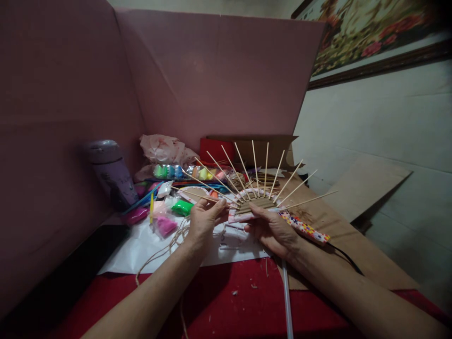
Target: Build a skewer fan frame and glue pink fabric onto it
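Observation:
I hold a small cardboard base (pixel 254 205) edged in patterned paper, with several thin wooden skewers (pixel 254 167) fanning up and out from its rim. My left hand (pixel 204 217) pinches the base's left edge, fingers closed near a skewer. My right hand (pixel 272 230) grips the base from below on its right side, fingers curled under it. A strip of colourful dotted paper (pixel 305 229) trails from the base over my right wrist. Thin twine (pixel 165 249) lies under my left wrist on white paper (pixel 141 247).
Packets of coloured clay (pixel 176 207) and a row of clay pots (pixel 187 172) lie behind the white paper. A purple flask (pixel 112 174) stands at the left. A pink board (pixel 219 80) walls the back. Brown cardboard (pixel 335 235) covers the right; red cloth (pixel 240 301) lies nearest me.

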The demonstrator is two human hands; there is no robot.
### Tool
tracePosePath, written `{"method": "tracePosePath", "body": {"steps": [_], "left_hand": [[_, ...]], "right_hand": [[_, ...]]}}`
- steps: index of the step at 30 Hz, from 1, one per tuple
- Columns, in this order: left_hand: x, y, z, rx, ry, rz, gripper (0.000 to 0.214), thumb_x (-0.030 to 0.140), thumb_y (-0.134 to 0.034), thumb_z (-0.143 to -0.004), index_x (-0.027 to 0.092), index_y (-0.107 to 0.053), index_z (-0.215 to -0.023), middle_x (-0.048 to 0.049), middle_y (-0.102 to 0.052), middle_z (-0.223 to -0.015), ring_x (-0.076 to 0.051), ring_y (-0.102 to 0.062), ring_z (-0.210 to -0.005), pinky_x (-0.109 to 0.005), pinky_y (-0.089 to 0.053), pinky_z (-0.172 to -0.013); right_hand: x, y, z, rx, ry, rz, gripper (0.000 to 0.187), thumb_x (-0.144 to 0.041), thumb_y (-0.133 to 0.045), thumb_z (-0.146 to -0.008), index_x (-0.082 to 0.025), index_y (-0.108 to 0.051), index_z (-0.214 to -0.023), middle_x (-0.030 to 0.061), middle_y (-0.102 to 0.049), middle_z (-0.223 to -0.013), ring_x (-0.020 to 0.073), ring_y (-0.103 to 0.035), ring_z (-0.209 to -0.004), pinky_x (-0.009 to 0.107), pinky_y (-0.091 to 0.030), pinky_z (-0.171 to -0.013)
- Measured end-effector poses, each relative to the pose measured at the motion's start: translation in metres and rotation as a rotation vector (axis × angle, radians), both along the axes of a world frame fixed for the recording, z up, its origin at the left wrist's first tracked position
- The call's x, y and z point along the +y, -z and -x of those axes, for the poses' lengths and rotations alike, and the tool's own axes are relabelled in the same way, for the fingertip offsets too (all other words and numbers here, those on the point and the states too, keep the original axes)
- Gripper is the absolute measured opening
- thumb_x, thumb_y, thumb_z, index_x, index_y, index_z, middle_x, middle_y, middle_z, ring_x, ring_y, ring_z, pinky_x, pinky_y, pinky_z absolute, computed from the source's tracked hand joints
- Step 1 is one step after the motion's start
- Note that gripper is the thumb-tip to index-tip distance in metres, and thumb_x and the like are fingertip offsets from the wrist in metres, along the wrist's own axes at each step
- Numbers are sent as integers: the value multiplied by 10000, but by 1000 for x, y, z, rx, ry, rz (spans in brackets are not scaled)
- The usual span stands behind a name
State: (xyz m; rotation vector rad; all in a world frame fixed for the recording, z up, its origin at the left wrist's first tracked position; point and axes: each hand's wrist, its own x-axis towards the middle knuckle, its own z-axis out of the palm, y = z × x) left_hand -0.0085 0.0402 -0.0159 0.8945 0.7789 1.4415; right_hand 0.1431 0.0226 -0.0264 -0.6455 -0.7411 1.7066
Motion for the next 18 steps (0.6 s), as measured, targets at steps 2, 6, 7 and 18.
{"method": "tracePosePath", "body": {"steps": [2, 6, 7, 18], "left_hand": [[0, 0, 0, -1, -1, -1, 235, 259, -708, -582, 133, -526, -661, -18, -646, -607, -124, -613, -559, -255, -495, -558], [0, -1, 0, 1, -3, -2, 234, 256, -706, -586, 135, -520, -659, -16, -643, -602, -121, -611, -554, -251, -495, -556], [0, -1, 0, 1, -1, -2, 233, 256, -706, -586, 135, -522, -662, -16, -642, -602, -121, -611, -554, -251, -496, -555], [0, 0, -2, 3, 1, -3, 236, 261, -707, -579, 136, -524, -659, -14, -641, -604, -129, -615, -558, -266, -497, -562]], "right_hand": [[0, 0, 0, 1, -3, -2, 81, -186, -594, -732, -121, -612, -687, 42, -664, -633, 124, -612, -573, 201, -500, -486], [1, 0, 0, -11, -7, -10, 88, -195, -599, -727, -116, -615, -692, 52, -665, -638, 131, -618, -591, 202, -499, -494], [1, 0, 0, -12, -8, -11, 90, -197, -599, -727, -116, -614, -691, 55, -666, -641, 135, -620, -599, 202, -499, -496], [2, 2, -1, -1, 16, 3, 74, -201, -626, -705, -132, -602, -693, 23, -645, -631, 123, -607, -595, 202, -493, -487]]}}
